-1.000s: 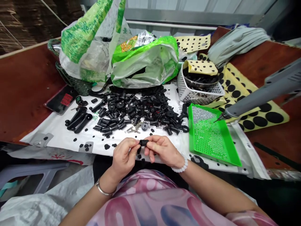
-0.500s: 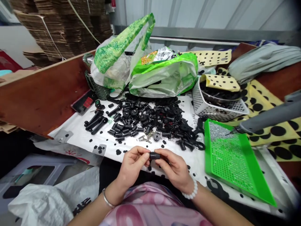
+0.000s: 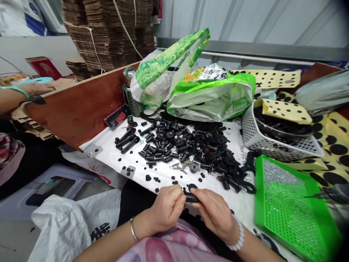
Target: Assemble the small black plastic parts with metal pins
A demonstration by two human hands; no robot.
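Note:
Close to my body, both hands meet around a small black plastic part (image 3: 191,197). My left hand (image 3: 169,204) is curled into a fist at its left end. The fingers of my right hand (image 3: 214,211) are closed on its right end, thumb along the top. My fingers cover both ends, so its full shape is hidden. Just beyond my hands lies a heap of black plastic parts (image 3: 188,142) on the white sheet (image 3: 109,149). At the heap's near edge are a round black disc (image 3: 193,167) and a few metal clips (image 3: 178,166).
To the right lies a green perforated tray (image 3: 289,203) of small silvery pieces, with an electric screwdriver (image 3: 336,193) hanging over it. Behind stand a white basket (image 3: 280,145), green plastic bags (image 3: 212,98) and a phone (image 3: 117,118). At far left, another person's hand (image 3: 39,88) rests near the wooden board (image 3: 81,105).
My view has swung left, bringing another person's arm into sight. My left hand has gone from a fingertip pinch to a fist around the part's end. The screwdriver hangs further right.

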